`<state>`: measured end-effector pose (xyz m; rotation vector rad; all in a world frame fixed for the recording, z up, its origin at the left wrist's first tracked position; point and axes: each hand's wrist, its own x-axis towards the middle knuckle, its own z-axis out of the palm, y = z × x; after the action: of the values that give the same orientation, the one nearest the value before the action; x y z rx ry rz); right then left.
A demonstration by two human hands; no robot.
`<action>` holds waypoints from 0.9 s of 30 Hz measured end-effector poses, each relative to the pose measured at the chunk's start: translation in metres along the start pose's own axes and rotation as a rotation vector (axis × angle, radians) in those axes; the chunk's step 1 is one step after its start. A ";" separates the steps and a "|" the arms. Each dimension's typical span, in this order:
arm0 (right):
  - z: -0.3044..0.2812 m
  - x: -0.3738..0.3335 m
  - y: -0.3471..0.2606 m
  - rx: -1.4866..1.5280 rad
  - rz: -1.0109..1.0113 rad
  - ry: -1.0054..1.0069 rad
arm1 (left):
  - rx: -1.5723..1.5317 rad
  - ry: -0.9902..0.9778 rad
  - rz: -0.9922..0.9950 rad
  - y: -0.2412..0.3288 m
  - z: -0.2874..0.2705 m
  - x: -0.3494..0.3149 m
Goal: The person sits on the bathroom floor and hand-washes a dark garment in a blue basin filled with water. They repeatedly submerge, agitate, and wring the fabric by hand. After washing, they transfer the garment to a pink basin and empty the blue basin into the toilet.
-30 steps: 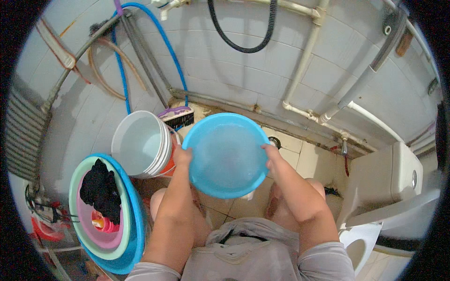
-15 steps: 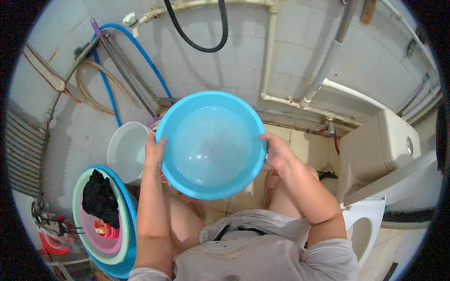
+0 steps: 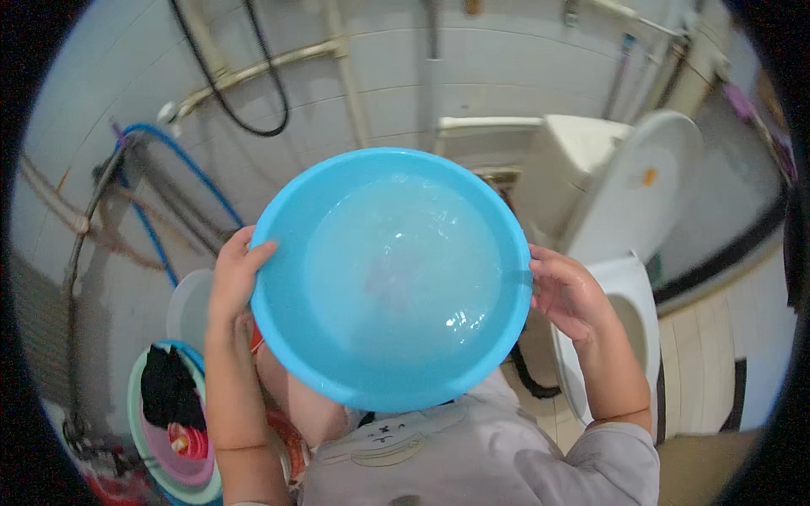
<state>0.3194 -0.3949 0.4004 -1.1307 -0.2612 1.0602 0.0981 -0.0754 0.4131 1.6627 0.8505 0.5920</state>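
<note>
A round blue basin [image 3: 337, 379] holding cloudy water [image 3: 422, 270] is held up in front of me between both hands. My left hand [image 3: 234, 271] grips its left side, the thumb hooked over the rim and the other fingers mostly hidden beneath. At the opposite rim my right hand [image 3: 564, 287] clasps the edge, its fingers partly hidden by the basin's wall. A faint pinkish-brown patch shows in the middle of the water; what it is I cannot make out. Bright glints lie on the surface.
To the right stands a white toilet [image 3: 645, 312] with its lid [image 3: 645, 185] raised. Nested basins [image 3: 135, 413] at lower left carry black cloth [image 3: 169, 388] and something red. A white bucket [image 3: 187, 308] stands behind them. Blue hose [image 3: 169, 139] and pipes run along the tiled wall.
The basin has come up nearer to me, and both hands have moved with it. My view has turned right toward the toilet.
</note>
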 end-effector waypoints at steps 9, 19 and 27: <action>-0.071 -0.141 0.024 0.037 -0.247 0.367 | -0.203 -0.522 0.057 0.032 0.084 -0.076; -0.167 -0.193 0.095 0.350 -0.208 0.702 | -0.179 -0.843 0.134 0.085 0.191 -0.119; -0.228 -0.185 0.110 0.421 -0.184 0.790 | -0.093 -1.030 0.208 0.141 0.294 -0.133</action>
<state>0.3109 -0.6775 0.2645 -1.0304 0.4590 0.4152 0.2706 -0.3752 0.4818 1.6777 -0.0984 -0.1317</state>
